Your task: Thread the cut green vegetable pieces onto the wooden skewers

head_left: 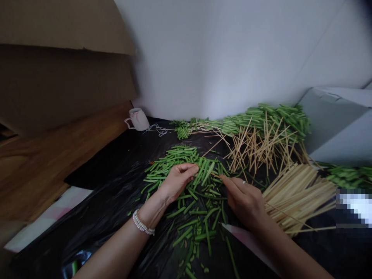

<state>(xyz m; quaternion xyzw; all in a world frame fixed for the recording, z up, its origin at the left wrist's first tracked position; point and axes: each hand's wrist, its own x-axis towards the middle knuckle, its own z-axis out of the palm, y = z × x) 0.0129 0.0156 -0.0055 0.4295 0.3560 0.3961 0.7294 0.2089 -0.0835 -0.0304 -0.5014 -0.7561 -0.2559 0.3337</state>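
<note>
My left hand (178,179), with a pearl bracelet on the wrist, curls over a heap of cut green stalks (186,182) and pinches a few short pieces. My right hand (244,201) is closed round a thin bamboo skewer (290,217); its tip points left toward the pieces under my left fingers. The skewer's tail runs out to the right behind my hand. Both hands hover over black plastic sheeting (116,201).
A bundle of bare skewers (299,190) lies right of my right hand. Finished skewers of green stalks (261,128) are piled at the back. A white mug (138,118) stands near the wall, a cardboard box (64,66) at left, a white box (340,124) at right.
</note>
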